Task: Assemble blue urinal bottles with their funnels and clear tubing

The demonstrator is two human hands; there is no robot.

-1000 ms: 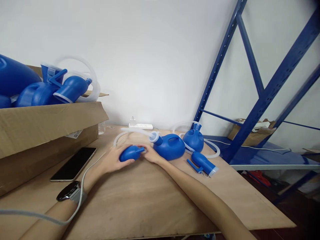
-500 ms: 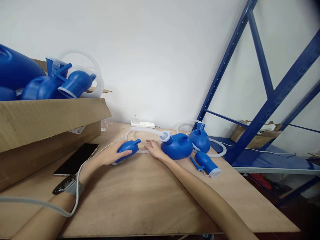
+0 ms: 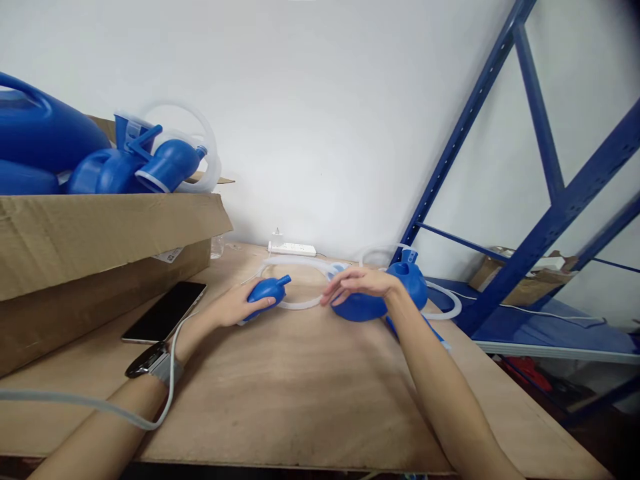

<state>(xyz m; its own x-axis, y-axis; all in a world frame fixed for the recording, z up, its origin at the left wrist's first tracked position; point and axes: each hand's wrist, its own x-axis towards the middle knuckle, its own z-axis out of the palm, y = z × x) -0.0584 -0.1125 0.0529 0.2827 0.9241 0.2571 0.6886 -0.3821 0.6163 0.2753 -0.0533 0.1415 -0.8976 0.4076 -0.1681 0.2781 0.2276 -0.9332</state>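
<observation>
On the left of the table, my left hand [image 3: 237, 305] is wrapped over a blue plastic urinal funnel [image 3: 269, 291], whose narrow spout points up and right. My right hand [image 3: 363, 281] hovers in front of a blue urinal bottle [image 3: 361, 309], fingers stretched out to the left and holding nothing. A clear hose [image 3: 303, 306] curves across the table between the two hands. Behind my right wrist stands a second blue bottle [image 3: 416, 288] with its own hose. Another blue funnel [image 3: 434, 330] lies mostly hidden by my right forearm.
An open cardboard box [image 3: 110, 230] full of blue bottles and funnels stands at the left. In front of it lies a black phone [image 3: 165, 312]. A pale cable [image 3: 171, 370] runs over my left wrist. At the wall is a power strip [image 3: 295, 249]; blue shelving [image 3: 555, 327] stands right.
My right hand has risen from the table beside the hose and moved right, now in front of the bottle. My left hand keeps its hold on the funnel. The view has turned slightly left.
</observation>
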